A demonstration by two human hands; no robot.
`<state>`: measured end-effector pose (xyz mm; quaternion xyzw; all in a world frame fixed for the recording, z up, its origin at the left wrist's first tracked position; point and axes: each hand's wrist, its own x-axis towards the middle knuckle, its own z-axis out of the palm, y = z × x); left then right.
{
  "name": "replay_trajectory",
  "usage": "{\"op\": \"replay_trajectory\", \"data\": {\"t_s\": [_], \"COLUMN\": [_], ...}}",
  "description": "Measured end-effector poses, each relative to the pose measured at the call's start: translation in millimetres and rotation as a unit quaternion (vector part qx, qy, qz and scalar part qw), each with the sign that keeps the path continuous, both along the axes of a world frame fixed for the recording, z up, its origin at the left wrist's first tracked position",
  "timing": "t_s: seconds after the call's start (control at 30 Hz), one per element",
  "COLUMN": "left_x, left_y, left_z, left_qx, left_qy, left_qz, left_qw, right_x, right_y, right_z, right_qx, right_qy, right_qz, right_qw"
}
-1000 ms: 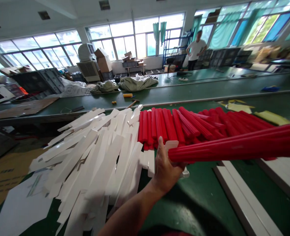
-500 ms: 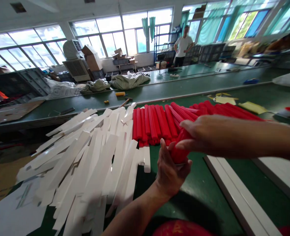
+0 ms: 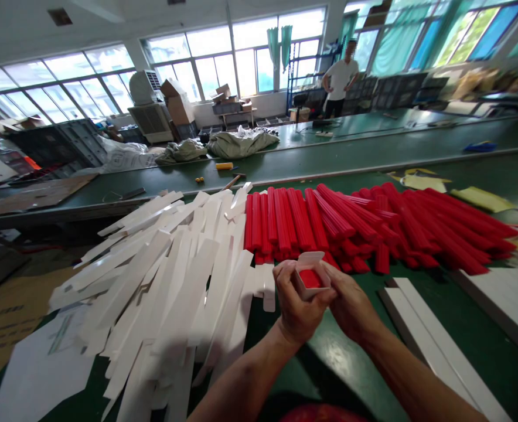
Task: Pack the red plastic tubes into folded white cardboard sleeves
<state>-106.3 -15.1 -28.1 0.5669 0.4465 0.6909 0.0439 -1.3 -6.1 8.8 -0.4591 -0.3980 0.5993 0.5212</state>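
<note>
Between my hands is a narrow white box [image 3: 303,288], its end towards me open with a flap standing up and red material showing inside. My left hand [image 3: 295,310] wraps round the box from the left. Against its right side rest the closed fingers of my right hand [image 3: 349,302]. Just beyond lies a wide pile of red ribbed sticks [image 3: 300,220]. Many flat white cartons [image 3: 175,287] overlap on the left. On the right, long white boxes [image 3: 430,334] lie on the green table [image 3: 329,351].
Behind the pile runs another green table [image 3: 351,158] with grey-green sacks [image 3: 241,143], a yellow roll [image 3: 224,166] and a hammer-like tool [image 3: 235,180]. Yellow sheets [image 3: 481,199] lie at the right. A person [image 3: 340,79] in a white shirt stands in the background.
My right hand has come down from above the red sticks to the right side of the box. The red material now sits inside the box opening. The view has shifted slightly.
</note>
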Motion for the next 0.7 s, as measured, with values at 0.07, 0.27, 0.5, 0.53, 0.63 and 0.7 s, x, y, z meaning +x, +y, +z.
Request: {"op": "replay_trajectory", "data": {"t_s": [0.07, 0.27, 0.5, 0.53, 0.63, 0.7], "left_x": [-1.7, -14.9, -21.2, -22.1, -25.5, -26.8], "left_y": [3.5, 7.7, 12.2, 12.6, 13.2, 13.6], "left_z": [1.8, 13.2, 27.8, 30.3, 36.9, 38.5], "left_qx": [0.02, -0.008, -0.095, -0.101, -0.117, -0.131], "left_qy": [-0.001, -0.034, -0.102, -0.092, -0.074, -0.075], "left_qz": [-0.006, -0.044, -0.118, -0.119, -0.139, -0.16], "left_qw": [1.0, 0.998, 0.983, 0.983, 0.981, 0.975], "right_x": [-14.7, -31.0, -32.3, -33.2, -36.0, -37.9], "right_y": [1.8, 17.7, 22.3, 22.5, 23.6, 24.4], "right_z": [-4.6, 12.5, 16.5, 16.4, 16.8, 16.9], "right_qx": [-0.006, 0.025, -0.008, -0.01, -0.006, 0.018], "right_qy": [0.07, 0.114, 0.164, 0.171, 0.171, 0.153], "right_qz": [-0.013, 0.044, 0.086, 0.078, 0.052, 0.027], "right_qw": [0.997, 0.992, 0.983, 0.982, 0.984, 0.988]}}
